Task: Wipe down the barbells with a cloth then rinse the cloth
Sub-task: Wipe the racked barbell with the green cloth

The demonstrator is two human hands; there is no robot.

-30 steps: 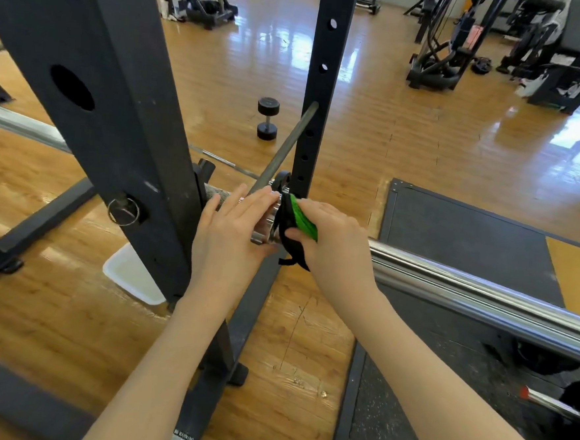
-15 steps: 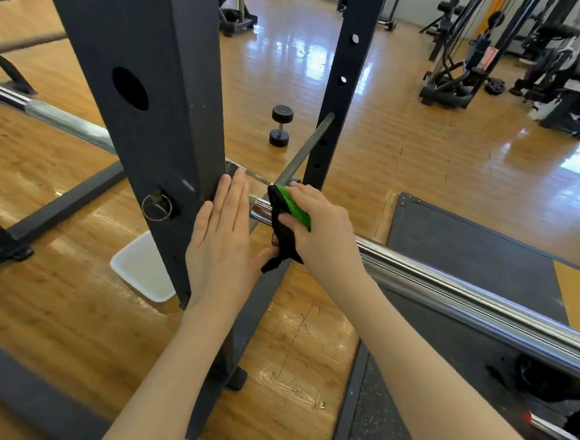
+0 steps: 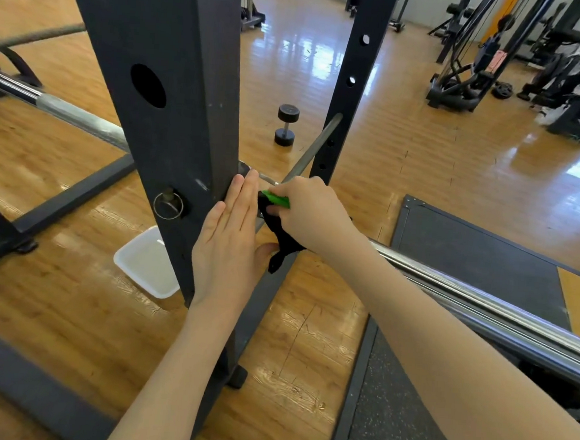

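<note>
The left hand (image 3: pixel 226 246) lies flat, fingers straight and together, pressed against the black rack post (image 3: pixel 172 115), likely to steady the person; just beside it the right hand (image 3: pixel 308 214) has its fingers curled tight around the black and green cloth (image 3: pixel 275 218), which sits on the barbell (image 3: pixel 482 302) close to the post, so this looks like the wiping step; the bar rests across the rack and runs off to the right; on the floor behind the post sits a white tub (image 3: pixel 144 264), perhaps for rinsing; I cannot tell if it holds water; farther off stands a small dumbbell (image 3: pixel 286 125).
</note>
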